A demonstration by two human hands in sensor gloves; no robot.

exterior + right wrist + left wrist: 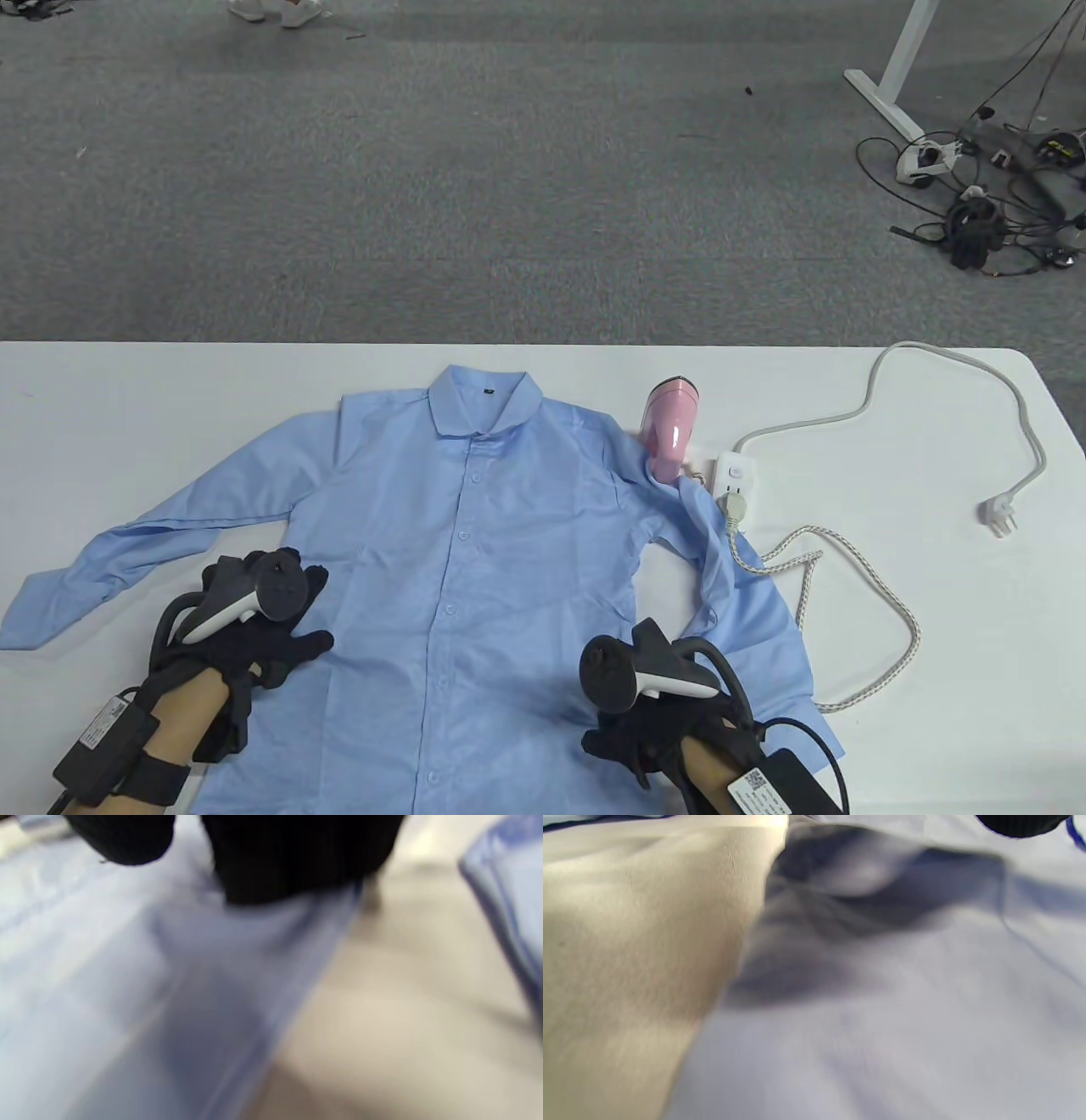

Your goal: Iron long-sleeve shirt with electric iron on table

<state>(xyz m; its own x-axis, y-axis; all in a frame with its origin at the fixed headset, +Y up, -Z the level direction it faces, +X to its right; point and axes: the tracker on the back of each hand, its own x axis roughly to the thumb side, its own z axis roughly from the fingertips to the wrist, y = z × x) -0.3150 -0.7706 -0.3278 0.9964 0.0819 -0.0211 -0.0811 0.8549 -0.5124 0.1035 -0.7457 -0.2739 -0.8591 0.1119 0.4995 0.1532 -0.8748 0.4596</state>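
Observation:
A light blue long-sleeve shirt lies buttoned and face up on the white table, collar at the far side. My left hand rests flat on the shirt's left side, fingers spread; only one fingertip shows in its blurred wrist view. My right hand lies on the shirt's lower right part near the side seam, mostly under its tracker; its fingers touch the fabric by the shirt's edge. A pink electric iron stands by the right shoulder, far from both hands.
A white power strip lies right of the iron, with the iron's woven cord looping over the table beside the right sleeve. The strip's own plug lies loose near the table's right edge. Cables clutter the floor at the far right.

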